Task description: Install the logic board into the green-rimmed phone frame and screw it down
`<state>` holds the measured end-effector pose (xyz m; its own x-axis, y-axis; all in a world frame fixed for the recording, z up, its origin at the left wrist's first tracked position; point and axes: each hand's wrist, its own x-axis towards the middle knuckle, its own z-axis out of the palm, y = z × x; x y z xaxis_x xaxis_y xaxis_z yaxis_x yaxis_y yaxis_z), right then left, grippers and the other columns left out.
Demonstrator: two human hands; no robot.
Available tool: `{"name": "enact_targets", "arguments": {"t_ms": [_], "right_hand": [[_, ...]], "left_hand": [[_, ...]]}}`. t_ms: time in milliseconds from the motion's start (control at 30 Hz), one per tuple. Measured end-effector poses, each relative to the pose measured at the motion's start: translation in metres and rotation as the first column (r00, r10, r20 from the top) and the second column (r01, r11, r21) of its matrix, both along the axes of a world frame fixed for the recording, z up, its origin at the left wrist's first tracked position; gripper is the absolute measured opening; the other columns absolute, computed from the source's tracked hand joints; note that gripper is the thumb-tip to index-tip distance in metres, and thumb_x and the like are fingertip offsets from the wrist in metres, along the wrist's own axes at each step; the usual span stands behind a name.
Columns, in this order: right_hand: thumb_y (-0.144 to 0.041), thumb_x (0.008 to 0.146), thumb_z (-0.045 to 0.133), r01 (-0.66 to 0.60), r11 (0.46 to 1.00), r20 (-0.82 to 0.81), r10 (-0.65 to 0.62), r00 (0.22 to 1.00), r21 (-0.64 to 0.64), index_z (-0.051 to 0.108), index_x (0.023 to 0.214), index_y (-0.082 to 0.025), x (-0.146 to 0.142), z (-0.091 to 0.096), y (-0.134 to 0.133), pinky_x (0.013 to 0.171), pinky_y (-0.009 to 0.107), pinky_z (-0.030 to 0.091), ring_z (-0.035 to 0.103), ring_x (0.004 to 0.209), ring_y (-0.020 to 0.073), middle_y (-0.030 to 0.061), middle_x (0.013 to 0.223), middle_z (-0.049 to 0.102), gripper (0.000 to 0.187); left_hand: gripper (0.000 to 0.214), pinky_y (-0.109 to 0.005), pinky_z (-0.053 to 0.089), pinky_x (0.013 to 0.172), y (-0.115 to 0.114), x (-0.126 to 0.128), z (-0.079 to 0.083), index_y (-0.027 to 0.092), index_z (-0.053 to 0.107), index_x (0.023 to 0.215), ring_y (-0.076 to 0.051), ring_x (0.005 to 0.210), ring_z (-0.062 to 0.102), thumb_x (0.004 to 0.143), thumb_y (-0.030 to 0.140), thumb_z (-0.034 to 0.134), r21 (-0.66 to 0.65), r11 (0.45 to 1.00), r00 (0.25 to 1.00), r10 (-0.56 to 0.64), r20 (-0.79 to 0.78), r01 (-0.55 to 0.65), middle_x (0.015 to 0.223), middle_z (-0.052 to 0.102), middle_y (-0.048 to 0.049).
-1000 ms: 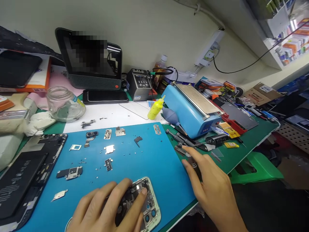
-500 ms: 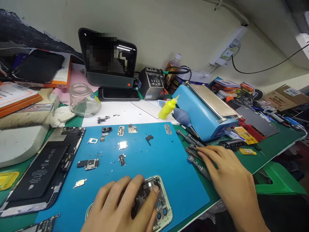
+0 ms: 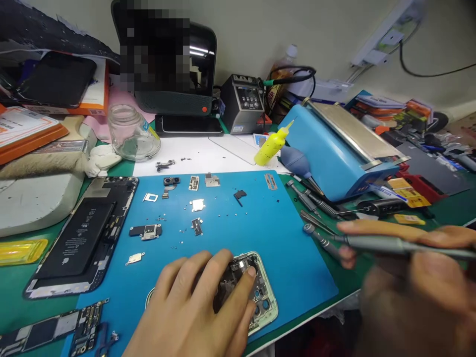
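My left hand (image 3: 203, 305) rests over an opened phone housing (image 3: 273, 302) with a pale green rim, its fingers curled across the frame and holding it against the blue mat. Beneath the palm, part of the housing is hidden; camera openings show at its right corner. My right hand (image 3: 420, 277), smeared by motion, grips a slim grey screwdriver (image 3: 375, 244) above the bench's right side, its tip pointing left. Close by lie a second grey screwdriver (image 3: 322, 240) and metal tweezers (image 3: 316, 221). Small phone parts, including a camera module (image 3: 171, 181), are spread over the mat.
A phone screen assembly with battery (image 3: 76, 238) lies left, above a circuit board (image 3: 48, 327). Behind stand a glass jar (image 3: 128, 134), a yellow bottle (image 3: 269, 148), a soldering station (image 3: 243, 104) and a blue machine (image 3: 316, 153). The blue mat (image 3: 297, 277) ends near the bench edge.
My right hand has lifted a screwdriver from among the tools and moved right with it. My left hand stays on the phone housing. The whole view has shifted slightly.
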<state>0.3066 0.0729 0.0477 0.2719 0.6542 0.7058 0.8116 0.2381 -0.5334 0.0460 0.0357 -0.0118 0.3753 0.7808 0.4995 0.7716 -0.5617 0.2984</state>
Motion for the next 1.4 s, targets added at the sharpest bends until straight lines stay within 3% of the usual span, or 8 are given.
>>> {"name": "enact_targets", "arguments": {"t_ms": [33, 100, 167, 267, 367, 533, 800, 1400], "right_hand": [[-0.038, 0.117, 0.05, -0.063, 0.998, -0.152, 0.059, 0.987, -0.021, 0.06, 0.125, -0.035, -0.015, 0.0, -0.004, 0.045, 0.036, 0.05, 0.071, 0.06, 0.0265, 0.0008, 0.084, 0.071, 0.012], [-0.037, 0.112, 0.066, -0.227, 0.973, -0.65, 0.141, 0.747, -0.05, 0.066, 0.126, -0.034, -0.043, -0.001, -0.009, 0.035, 0.033, 0.045, 0.056, 0.043, 0.0207, -0.0006, 0.076, 0.078, 0.014], [-0.04, 0.113, 0.072, -0.402, 0.911, -0.813, 0.162, 0.559, -0.095, 0.066, 0.138, -0.036, -0.061, -0.004, -0.007, 0.033, 0.028, 0.049, 0.06, 0.04, 0.0182, -0.0023, 0.078, 0.081, 0.026], [-0.051, 0.108, 0.087, -0.578, 0.806, -0.872, 0.185, 0.453, -0.129, 0.061, 0.15, -0.036, -0.067, -0.011, 0.0, 0.036, 0.025, 0.056, 0.068, 0.043, 0.017, -0.0037, 0.084, 0.084, 0.051], [-0.054, 0.101, 0.097, -0.63, 0.758, -0.869, 0.188, 0.457, -0.167, 0.059, 0.152, -0.036, -0.062, -0.017, 0.003, 0.037, 0.023, 0.057, 0.068, 0.042, 0.0158, -0.0053, 0.082, 0.082, 0.067], [-0.056, 0.104, 0.093, -0.643, 0.731, -0.859, 0.16, 0.487, -0.229, 0.061, 0.154, -0.039, -0.064, -0.014, -0.004, 0.039, 0.028, 0.064, 0.071, 0.044, 0.0187, -0.0051, 0.082, 0.08, 0.061], [-0.05, 0.111, 0.085, -0.572, 0.762, -0.864, 0.032, 0.502, -0.304, 0.07, 0.157, -0.052, -0.075, -0.012, -0.018, 0.047, 0.024, 0.065, 0.07, 0.051, 0.0148, -0.0032, 0.086, 0.078, 0.048], [-0.052, 0.107, 0.087, -0.601, 0.737, -0.886, 0.004, 0.463, -0.311, 0.072, 0.156, -0.051, -0.08, -0.012, -0.016, 0.045, 0.027, 0.063, 0.07, 0.05, 0.0174, -0.0021, 0.084, 0.078, 0.051]], "left_hand": [[0.047, -0.043, 0.044, 0.104, -0.001, 0.0, 0.002, 0.043, 0.084, 0.14, -0.025, 0.128, 0.064, 0.132, 0.039, 0.038, -0.018, 1.0, 1.0, 0.003, 0.008, -0.003, 0.139, 0.083, -0.0001], [0.044, -0.043, 0.044, 0.105, -0.001, 0.0, 0.006, 0.043, 0.083, 0.141, -0.024, 0.129, 0.065, 0.132, 0.041, 0.039, -0.047, 0.999, 1.0, 0.009, 0.013, -0.008, 0.14, 0.083, 0.001], [0.042, -0.042, 0.044, 0.105, -0.002, 0.0, 0.009, 0.043, 0.083, 0.14, -0.023, 0.128, 0.065, 0.132, 0.043, 0.042, -0.063, 0.998, 1.0, 0.014, 0.009, -0.014, 0.14, 0.083, 0.0021], [0.043, -0.042, 0.043, 0.106, -0.002, 0.001, 0.012, 0.043, 0.083, 0.138, -0.022, 0.128, 0.065, 0.132, 0.044, 0.041, -0.073, 0.997, 1.0, 0.029, -0.01, -0.03, 0.14, 0.083, 0.0031], [0.047, -0.044, 0.044, 0.104, -0.002, 0.004, 0.011, 0.044, 0.084, 0.137, -0.022, 0.126, 0.064, 0.133, 0.043, 0.037, -0.077, 0.995, 0.998, 0.056, -0.015, -0.057, 0.137, 0.083, 0.0037], [0.043, -0.046, 0.045, 0.102, -0.004, 0.003, 0.011, 0.044, 0.083, 0.137, -0.023, 0.128, 0.064, 0.132, 0.04, 0.041, -0.083, 0.994, 0.998, 0.062, -0.033, -0.064, 0.135, 0.082, 0.0011], [0.034, -0.044, 0.045, 0.106, -0.004, -0.008, 0.016, 0.042, 0.077, 0.149, -0.024, 0.133, 0.061, 0.127, 0.031, 0.052, -0.112, 0.994, 0.992, -0.019, -0.127, 0.005, 0.139, 0.079, -0.0017], [0.034, -0.046, 0.048, 0.105, -0.009, -0.004, 0.013, 0.045, 0.081, 0.142, -0.03, 0.132, 0.063, 0.125, 0.04, 0.053, -0.109, 0.993, 0.987, 0.029, -0.158, -0.046, 0.142, 0.072, -0.0019]]}}
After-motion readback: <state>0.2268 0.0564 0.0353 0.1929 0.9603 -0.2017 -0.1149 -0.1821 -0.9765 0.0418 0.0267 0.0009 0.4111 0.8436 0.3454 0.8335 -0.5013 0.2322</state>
